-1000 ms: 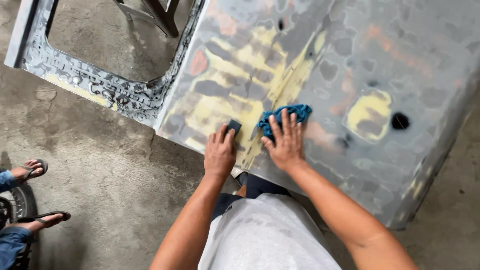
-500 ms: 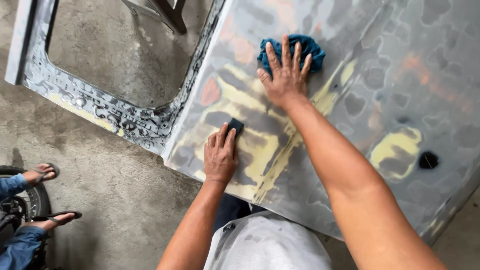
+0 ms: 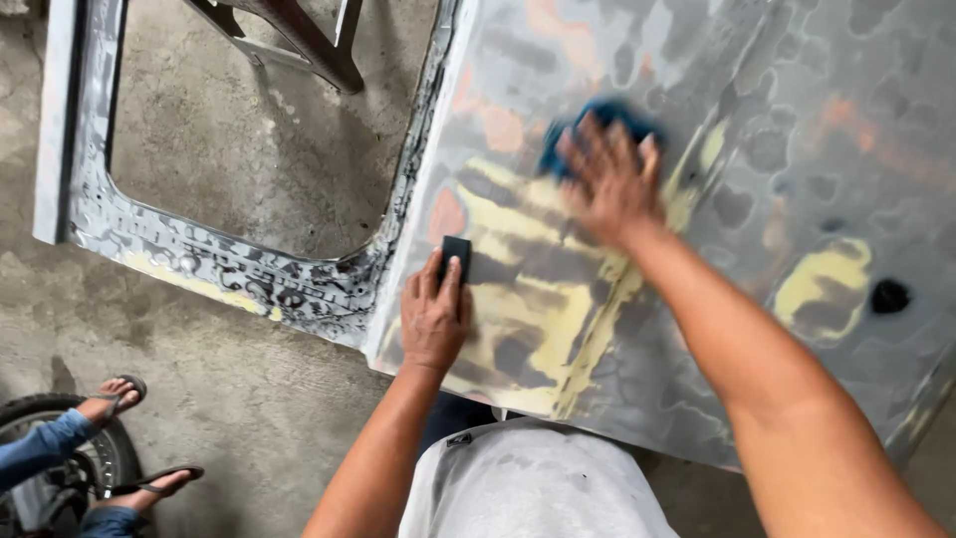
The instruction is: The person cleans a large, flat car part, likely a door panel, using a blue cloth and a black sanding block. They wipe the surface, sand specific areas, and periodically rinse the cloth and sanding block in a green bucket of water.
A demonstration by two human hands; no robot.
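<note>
A bare metal car door panel [image 3: 757,149] lies flat, patched with yellow filler and grey sanded spots. My left hand [image 3: 434,317] presses a small black sanding block [image 3: 456,255] onto the yellow filler near the panel's front left corner. Farther up the panel, my right hand [image 3: 609,179] lies flat with fingers spread on a blue cloth [image 3: 597,125]; hand and cloth are blurred by motion.
The door's window frame [image 3: 229,267] surrounds an opening over the concrete floor [image 3: 219,149]. A metal stand leg [image 3: 309,45] shows through it. At the lower left are another person's sandalled feet [image 3: 129,438] and a wheel [image 3: 60,448]. A round black hole [image 3: 889,296] marks the panel's right side.
My right hand has swept the blue cloth from beside the left hand up the panel, then slightly back and left. My left hand has stayed on the block.
</note>
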